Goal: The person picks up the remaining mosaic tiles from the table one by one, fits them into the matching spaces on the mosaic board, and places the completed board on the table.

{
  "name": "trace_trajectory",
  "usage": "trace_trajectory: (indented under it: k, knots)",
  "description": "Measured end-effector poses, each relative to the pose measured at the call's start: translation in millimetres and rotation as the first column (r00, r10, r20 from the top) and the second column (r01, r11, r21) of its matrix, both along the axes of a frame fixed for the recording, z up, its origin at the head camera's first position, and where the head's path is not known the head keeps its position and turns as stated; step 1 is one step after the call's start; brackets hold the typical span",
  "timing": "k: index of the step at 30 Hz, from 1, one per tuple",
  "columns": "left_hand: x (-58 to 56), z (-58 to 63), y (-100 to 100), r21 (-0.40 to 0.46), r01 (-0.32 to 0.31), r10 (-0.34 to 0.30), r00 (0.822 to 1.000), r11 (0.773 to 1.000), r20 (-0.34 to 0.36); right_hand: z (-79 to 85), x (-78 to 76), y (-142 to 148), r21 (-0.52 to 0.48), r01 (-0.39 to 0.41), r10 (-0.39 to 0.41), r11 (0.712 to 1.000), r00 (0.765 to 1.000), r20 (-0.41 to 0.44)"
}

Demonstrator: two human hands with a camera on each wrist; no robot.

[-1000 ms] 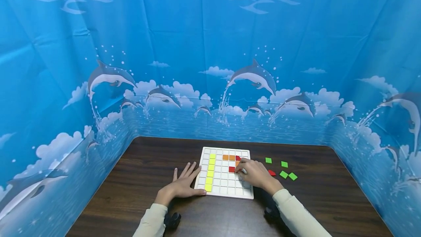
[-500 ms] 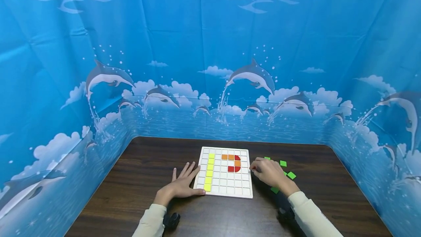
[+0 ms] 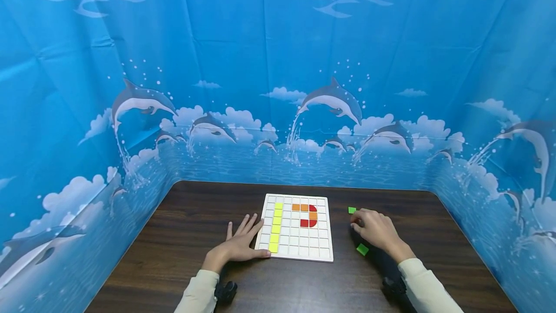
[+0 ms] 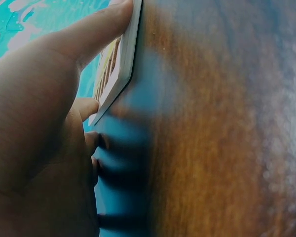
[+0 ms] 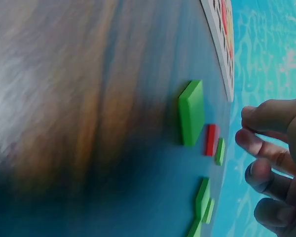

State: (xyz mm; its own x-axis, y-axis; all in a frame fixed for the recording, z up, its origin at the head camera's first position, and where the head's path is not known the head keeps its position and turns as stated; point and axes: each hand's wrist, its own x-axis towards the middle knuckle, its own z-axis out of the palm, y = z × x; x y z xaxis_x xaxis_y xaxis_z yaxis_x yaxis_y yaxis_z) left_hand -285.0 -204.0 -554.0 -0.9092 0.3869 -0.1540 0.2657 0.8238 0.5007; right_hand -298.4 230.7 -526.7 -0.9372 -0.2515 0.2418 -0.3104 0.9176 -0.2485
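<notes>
A white grid board (image 3: 299, 250) lies on the table, bearing a column of yellow tiles (image 3: 276, 229) and a hooked shape of orange tiles (image 3: 296, 207) and red tiles (image 3: 305, 223). My left hand (image 3: 239, 248) rests at the board's left side, fingers spread, thumb (image 4: 101, 32) on its near corner. Right of the board, my right hand (image 3: 380, 231) hovers above loose tiles with loosely bent fingers and nothing between them. In the right wrist view a red piece (image 5: 211, 139) and several green tiles (image 5: 191, 113) lie below the fingertips; the head view hides most of them under the hand.
One green tile (image 3: 352, 210) lies beyond my right fingertips and another green tile (image 3: 362, 249) lies nearer me. The dark wood table (image 3: 182, 235) is walled in by a blue dolphin-print curtain (image 3: 243, 86).
My right hand has left the board and moved right to the loose tiles, uncovering a rounded red tile in the hooked shape. My left hand has stayed at the board's edge.
</notes>
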Motion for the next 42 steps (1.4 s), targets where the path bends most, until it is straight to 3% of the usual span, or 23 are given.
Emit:
trace_trajectory:
  k: [11, 20, 26, 32, 42]
  knots:
    - [-4.4, -11.9, -3.7, 0.005, -0.002, 0.002, 1.000, 1.000, -0.019, -12.1, 1.1, 7.7, 0.040, 0.111, -0.114, 0.993, 0.991, 0.073]
    - [3.9, 4.4, -0.5, 0.043, 0.016, -0.016, 1.000, 0.999, 0.008, -16.8, 1.2, 9.5, 0.012, 0.077, -0.077, 0.997, 0.995, 0.059]
    - [-1.7, -7.3, -2.7, 0.014, 0.008, -0.007, 1.000, 1.000, -0.017, -15.8, -0.4, 9.6, -0.007, 0.065, -0.065, 0.998, 0.997, 0.050]
    - [-0.8, -0.6, -3.0, 0.023, 0.015, -0.015, 1.000, 1.000, 0.001, -14.1, 1.9, 7.3, -0.032, 0.067, -0.065, 0.997, 0.996, 0.054]
    - [-0.7, -5.1, -3.7, 0.056, 0.043, -0.041, 0.999, 0.997, -0.028, -9.9, 3.3, -0.4, -0.044, 0.034, -0.033, 0.998, 0.999, 0.013]
